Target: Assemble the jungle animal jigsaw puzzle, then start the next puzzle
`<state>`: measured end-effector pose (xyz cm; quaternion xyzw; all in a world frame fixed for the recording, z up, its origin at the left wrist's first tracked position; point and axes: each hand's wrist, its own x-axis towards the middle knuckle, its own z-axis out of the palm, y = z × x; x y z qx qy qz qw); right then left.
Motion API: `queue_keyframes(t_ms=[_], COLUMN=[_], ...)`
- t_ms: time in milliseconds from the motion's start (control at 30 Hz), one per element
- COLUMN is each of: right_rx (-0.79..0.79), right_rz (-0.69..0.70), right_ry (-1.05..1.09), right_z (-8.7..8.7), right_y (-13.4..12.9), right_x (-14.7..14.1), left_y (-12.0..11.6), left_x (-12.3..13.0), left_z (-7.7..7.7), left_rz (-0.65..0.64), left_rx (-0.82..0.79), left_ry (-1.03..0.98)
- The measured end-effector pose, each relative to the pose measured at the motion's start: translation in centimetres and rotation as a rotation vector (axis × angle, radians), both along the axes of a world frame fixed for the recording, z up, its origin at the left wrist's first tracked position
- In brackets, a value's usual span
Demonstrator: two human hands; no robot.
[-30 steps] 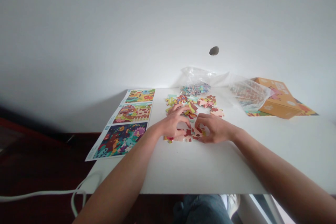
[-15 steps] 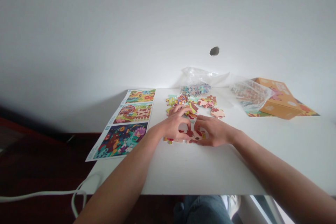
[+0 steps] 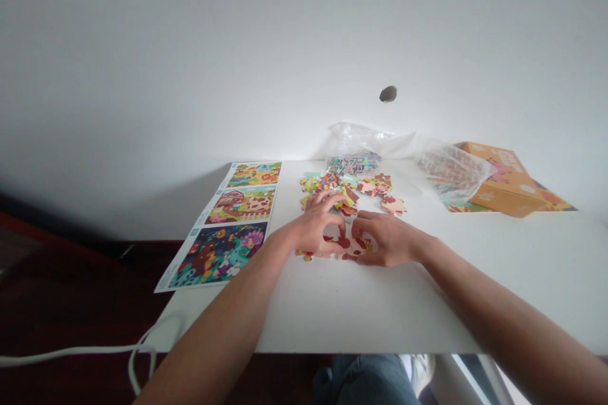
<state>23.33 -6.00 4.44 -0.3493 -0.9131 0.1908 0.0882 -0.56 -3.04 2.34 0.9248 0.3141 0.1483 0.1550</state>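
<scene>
My left hand (image 3: 317,231) curves its thumb and fingers around joined jigsaw puzzle pieces (image 3: 338,243) with brown and pink patches, low on the white table. Facing it, my right hand (image 3: 387,238) grips a jigsaw puzzle piece (image 3: 360,248) at the right side of the same group. Thumb and fingertips of both hands nearly meet, and parts of these pieces are hidden beneath them. Just beyond the hands lies a loose heap of colourful puzzle pieces (image 3: 350,196). One pink and brown piece (image 3: 393,204) sits apart, to the right of the heap.
A sheet with three printed pictures (image 3: 236,228) lies at the left. Clear plastic bags of pieces (image 3: 355,161) rest against the wall, partly over an orange box (image 3: 508,180) at the right. A white cable (image 3: 76,350) hangs by the table's left corner.
Both hands stay in nearly the same place on the puzzle pieces, with only a very slight shift of the right fingers.
</scene>
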Motion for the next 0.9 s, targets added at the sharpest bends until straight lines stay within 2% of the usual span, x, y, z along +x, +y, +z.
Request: queue_keyframes(t_ms=[233,333,667,767,833,900], right_rx=[0.011,0.002,0.097,0.022,0.026,0.072], right_rz=[0.0,0.065,0.112,0.209,0.178,0.085], right_ry=[0.089,0.133,0.259,0.282,0.316,0.357], right_z=[-0.7,-0.9,-1.4,-1.6,-1.6,-1.7], right_y=[0.3,0.4,0.7,0.9,1.1,1.2], right_x=[0.1,0.0,-0.3,-0.1,0.3,0.8], left_y=[-0.2,-0.3,-0.5,-0.4,-0.1,0.4], left_x=[0.1,0.2,0.2,0.2,-0.1,-0.5], left_z=[0.1,0.2,0.2,-0.1,-0.4,-0.8], left_rz=[0.015,0.018,0.018,0.026,0.122,0.358], left_rx=[0.014,0.018,0.057,0.093,0.169,0.293], left_ry=[-0.004,0.004,-0.03,-0.089,-0.226,-0.454])
